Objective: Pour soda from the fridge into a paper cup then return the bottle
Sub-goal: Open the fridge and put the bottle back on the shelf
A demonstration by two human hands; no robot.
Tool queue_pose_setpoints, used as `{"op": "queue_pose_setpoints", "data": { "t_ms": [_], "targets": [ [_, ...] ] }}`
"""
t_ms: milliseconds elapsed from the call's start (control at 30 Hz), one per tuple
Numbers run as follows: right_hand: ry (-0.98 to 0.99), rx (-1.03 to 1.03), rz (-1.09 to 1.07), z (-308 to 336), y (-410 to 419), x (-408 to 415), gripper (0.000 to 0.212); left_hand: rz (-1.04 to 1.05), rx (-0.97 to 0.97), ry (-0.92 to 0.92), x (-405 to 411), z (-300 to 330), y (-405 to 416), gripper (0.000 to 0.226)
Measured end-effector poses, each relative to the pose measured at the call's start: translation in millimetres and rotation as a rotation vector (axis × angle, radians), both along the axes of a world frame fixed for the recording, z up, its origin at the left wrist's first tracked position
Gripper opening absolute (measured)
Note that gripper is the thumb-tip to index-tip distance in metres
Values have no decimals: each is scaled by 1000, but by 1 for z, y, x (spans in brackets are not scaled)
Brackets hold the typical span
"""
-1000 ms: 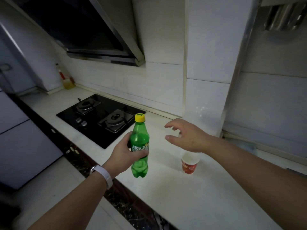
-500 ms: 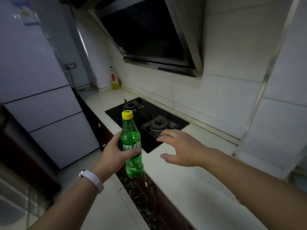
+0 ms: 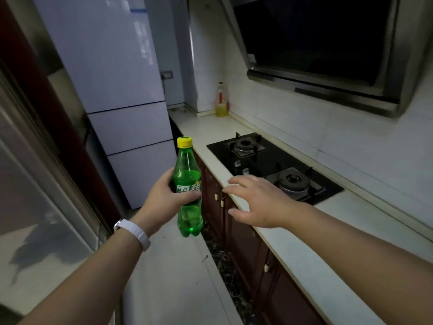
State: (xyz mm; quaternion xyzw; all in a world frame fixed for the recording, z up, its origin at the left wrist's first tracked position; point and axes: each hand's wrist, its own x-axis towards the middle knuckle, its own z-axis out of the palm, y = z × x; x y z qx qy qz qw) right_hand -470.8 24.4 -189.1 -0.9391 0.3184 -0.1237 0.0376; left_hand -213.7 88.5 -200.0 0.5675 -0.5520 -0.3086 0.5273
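The tall pale-blue fridge [image 3: 121,95] with three closed doors stands at the far end of the kitchen, and I take it as my landmark. Its doors are closed, so I judge that I must open one before the bottle can go back inside.

To the right of the fridge runs the long white stone counter [image 3: 293,242], and on it, further right from the fridge, lies the black glass gas hob [image 3: 269,167] with two burners. In the corner just right of the fridge stands a clear plastic bottle of yellow oil [image 3: 221,100], well apart from my work.

In front of the fridge, on its right lower side, my right hand [image 3: 255,201] hovers above the counter edge with fingers spread and holding nothing; I think it is free for the door.

My left hand [image 3: 164,198] grips the green plastic soda bottle [image 3: 188,191] round its label, upright, so nothing spills. Its yellow cap [image 3: 184,142] is on. No paper cup is visible.
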Motion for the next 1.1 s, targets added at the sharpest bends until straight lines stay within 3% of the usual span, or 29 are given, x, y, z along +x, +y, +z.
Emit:
{"op": "queue_pose_setpoints", "data": {
  "t_ms": [500, 733, 1100],
  "targets": [
    [14, -111, 173, 11, -74, 123, 57, 234, -9, -3, 104, 10, -21, 65],
    [-36, 1, 229, -4, -148, 169, 59, 314, -21, -23, 129, 25, -81, 60],
    [-45, -30, 332, 11, -289, 217, 59, 415, -35, -5, 150, 43, -193, 63]
  ]
}}
